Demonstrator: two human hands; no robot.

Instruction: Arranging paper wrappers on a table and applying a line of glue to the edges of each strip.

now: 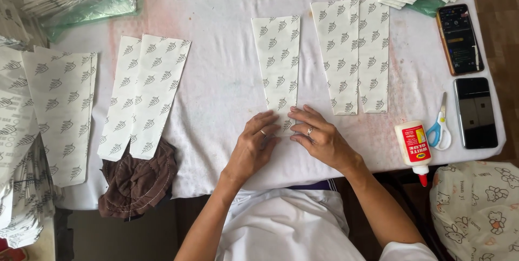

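Two hands press flat on the near end of one paper strip [279,66], a long white piece printed with small grey leaf marks, lying on the white tablecloth [221,93] and running straight away from the fingers. The left hand [255,141] lies spread, fingertips on the strip's bottom edge; the right hand [319,137] does the same from the other side, its fingers meeting the left ones over the paper. Neither hand grips anything; both are open and pushing down.

The strip looks thin, light and limp, likely to slide on the cloth, curl or crease if lifted from one corner; a hold at both long edges near the bottom, or flat palms, would suit it best.

Just right of the right hand lie two more strips [354,55], side by side. Farther right stand a glue bottle [413,146], blue-handled scissors [439,129] and two phones [467,71]. Left of the left hand lie another pair of strips [145,93] and a brown cloth [138,182].
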